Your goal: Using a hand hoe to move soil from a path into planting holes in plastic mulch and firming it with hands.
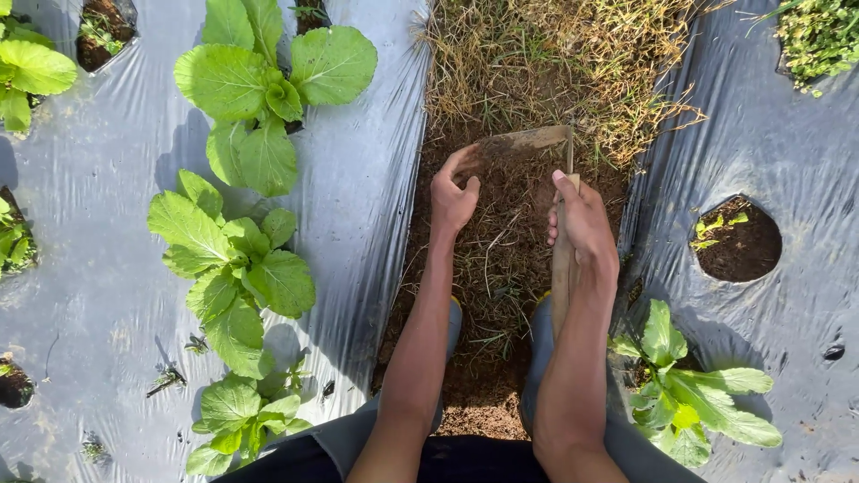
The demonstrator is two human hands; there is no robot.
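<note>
My right hand point(583, 225) grips the wooden handle point(563, 277) of a small hoe, thumb along the top. Its flat metal blade point(528, 139) lies crosswise on the soil at the edge of dry grass. My left hand point(454, 192) hovers just left of the blade, fingers curled over loose dirt and grass bits; whether it holds any is not visible. Both forearms reach forward over my knees above the bare furrow point(488, 268).
Silver plastic mulch point(358, 206) covers beds on both sides. Leafy green plants point(259, 89) grow from holes at left, another plant point(684, 394) at lower right. A planting hole with a tiny seedling point(735, 240) sits at right. Dry grass point(555, 63) fills the furrow ahead.
</note>
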